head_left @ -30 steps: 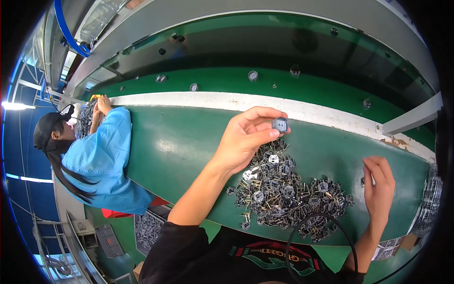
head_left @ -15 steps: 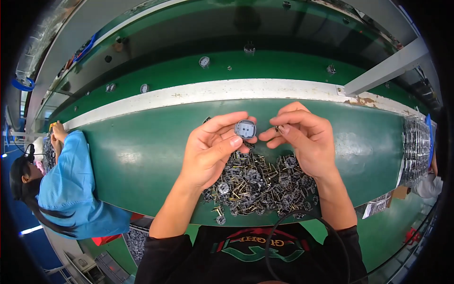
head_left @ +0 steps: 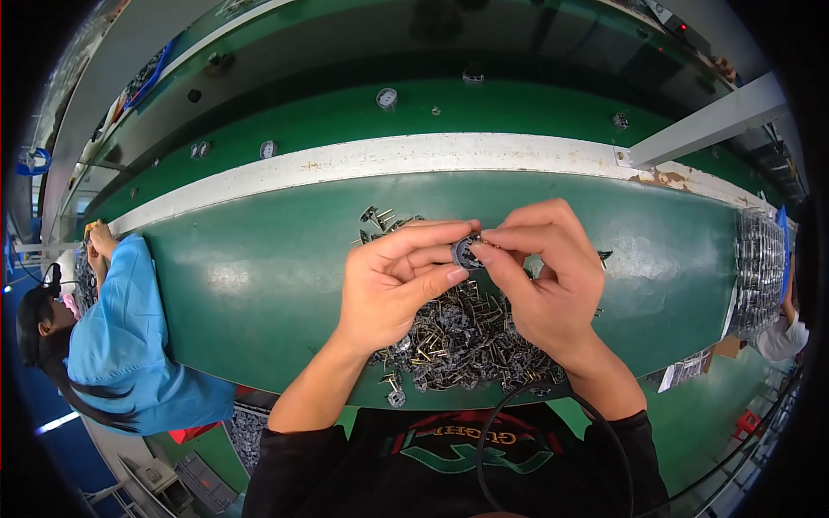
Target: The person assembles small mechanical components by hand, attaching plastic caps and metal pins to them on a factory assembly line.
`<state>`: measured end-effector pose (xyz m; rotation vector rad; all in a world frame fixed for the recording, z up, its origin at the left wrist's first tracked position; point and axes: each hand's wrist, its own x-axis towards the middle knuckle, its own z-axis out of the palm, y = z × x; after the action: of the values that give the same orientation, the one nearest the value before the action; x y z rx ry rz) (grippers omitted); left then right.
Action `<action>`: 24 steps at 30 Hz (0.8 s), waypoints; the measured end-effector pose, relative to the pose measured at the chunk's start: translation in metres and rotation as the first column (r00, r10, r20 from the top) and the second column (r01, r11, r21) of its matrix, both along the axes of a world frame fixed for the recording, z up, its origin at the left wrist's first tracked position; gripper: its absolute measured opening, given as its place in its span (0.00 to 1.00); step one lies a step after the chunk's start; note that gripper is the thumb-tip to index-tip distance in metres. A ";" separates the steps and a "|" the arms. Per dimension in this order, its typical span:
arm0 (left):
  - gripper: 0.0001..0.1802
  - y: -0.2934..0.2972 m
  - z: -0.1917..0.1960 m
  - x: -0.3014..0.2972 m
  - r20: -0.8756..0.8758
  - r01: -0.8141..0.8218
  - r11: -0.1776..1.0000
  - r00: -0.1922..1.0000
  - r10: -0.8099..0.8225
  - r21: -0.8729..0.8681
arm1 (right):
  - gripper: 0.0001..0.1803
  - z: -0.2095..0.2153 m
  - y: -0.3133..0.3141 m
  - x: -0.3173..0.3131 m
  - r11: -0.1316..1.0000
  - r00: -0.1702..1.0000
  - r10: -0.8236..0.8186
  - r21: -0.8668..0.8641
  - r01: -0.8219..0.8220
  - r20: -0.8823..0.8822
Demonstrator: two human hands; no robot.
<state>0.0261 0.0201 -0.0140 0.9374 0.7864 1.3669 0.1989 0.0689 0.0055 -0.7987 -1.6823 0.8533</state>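
Over a green workbench (head_left: 250,285), my left hand (head_left: 380,281) grips a round grey plastic housing (head_left: 465,253) between thumb and fingers. The housing is tipped so that its dark, open side faces my right hand (head_left: 553,285). Thumb and forefinger of that hand are pinched together at this opening, on a small metal piece mostly hidden by the fingertips. Beneath both hands lies a heap of dark parts with brass pins (head_left: 466,337). A few similar pinned parts (head_left: 377,217) show behind my left hand.
A white rail (head_left: 371,155) runs behind the bench; beyond it, scattered round parts (head_left: 387,98) sit on a green strip. At left, a person in blue (head_left: 117,328) works at the bench. Stacked clear trays (head_left: 760,272) stand at right. A black cable (head_left: 604,423) hangs before me.
My right hand has moved left to meet the housing, its fingertips now touching it. The housing has turned from its flat face showing to its open side facing right. The view has shifted slightly.
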 end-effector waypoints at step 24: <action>0.10 0.042 0.010 -0.022 -0.476 -0.237 0.967 0.864 0.164 -0.097 | 0.24 0.024 0.025 0.046 0.981 0.890 0.176 0.000 -0.194 0.420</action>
<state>0.0037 0.0623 -0.0043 1.1012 1.3710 1.2468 0.2444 0.0939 0.0295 -0.8438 -2.1786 0.8100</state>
